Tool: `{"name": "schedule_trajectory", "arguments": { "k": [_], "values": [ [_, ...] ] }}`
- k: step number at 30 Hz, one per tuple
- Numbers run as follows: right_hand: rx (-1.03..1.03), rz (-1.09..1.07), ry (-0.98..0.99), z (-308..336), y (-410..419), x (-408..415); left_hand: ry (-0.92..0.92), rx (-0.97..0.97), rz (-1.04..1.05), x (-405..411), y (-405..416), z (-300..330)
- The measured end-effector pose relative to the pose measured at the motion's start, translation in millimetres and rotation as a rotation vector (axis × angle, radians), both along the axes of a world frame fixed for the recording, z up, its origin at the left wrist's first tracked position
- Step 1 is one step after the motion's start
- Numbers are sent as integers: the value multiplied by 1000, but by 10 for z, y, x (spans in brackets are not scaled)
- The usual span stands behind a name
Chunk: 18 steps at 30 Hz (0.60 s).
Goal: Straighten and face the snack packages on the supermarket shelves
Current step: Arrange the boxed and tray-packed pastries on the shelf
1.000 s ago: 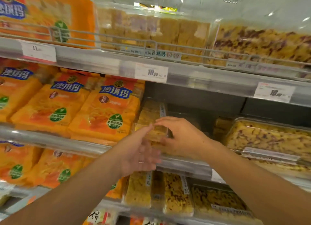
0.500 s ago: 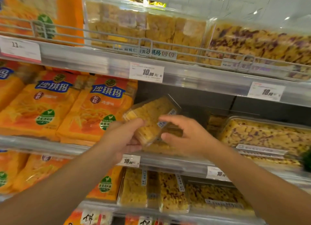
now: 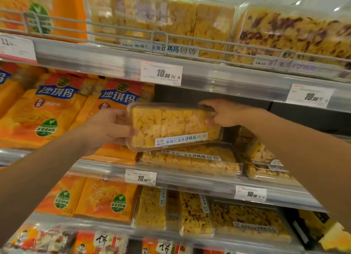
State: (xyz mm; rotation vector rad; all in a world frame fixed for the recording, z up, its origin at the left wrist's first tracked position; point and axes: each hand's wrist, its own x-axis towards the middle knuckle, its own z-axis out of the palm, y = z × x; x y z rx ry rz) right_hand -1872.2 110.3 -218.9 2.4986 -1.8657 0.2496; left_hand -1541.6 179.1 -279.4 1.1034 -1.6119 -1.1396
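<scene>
A clear plastic box of yellow sachima [image 3: 171, 126] hangs in the air in front of the middle shelf, its long side level and its label strip facing me. My left hand [image 3: 112, 128] grips its left end, thumb on the front. My right hand [image 3: 222, 113] grips its upper right corner, fingers curled over the top edge. Right below it a second box of the same kind [image 3: 191, 160] lies flat on the middle shelf [image 3: 190, 179].
Orange sachima bags [image 3: 47, 111] lean on the middle shelf to the left. Boxes with purple bits [image 3: 264, 162] lie to the right. The upper shelf [image 3: 218, 77] carries large clear boxes behind a wire rail. A dark gap opens behind the held box. Lower shelves hold more packs.
The box has come up off the shelf and turned from tilted on a corner to level, label facing me. Both hands shifted outward to its two ends.
</scene>
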Motion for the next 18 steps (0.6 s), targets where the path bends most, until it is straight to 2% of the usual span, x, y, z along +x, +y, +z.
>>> {"name": "schedule_trajectory", "arguments": {
  "k": [2, 7, 14, 18],
  "values": [
    [7, 18, -16, 16, 38, -38, 31, -33, 11, 21, -29, -47],
    [-36, 3, -18, 99, 316, -106, 252, -139, 39, 20, -110, -132],
    [-63, -41, 197, 80, 613, -56, 129, -239, 103, -91, -245, -226],
    [-27, -100, 349, 144, 711, -87, 89, -233, 30, -198, -292, -279]
  ]
}}
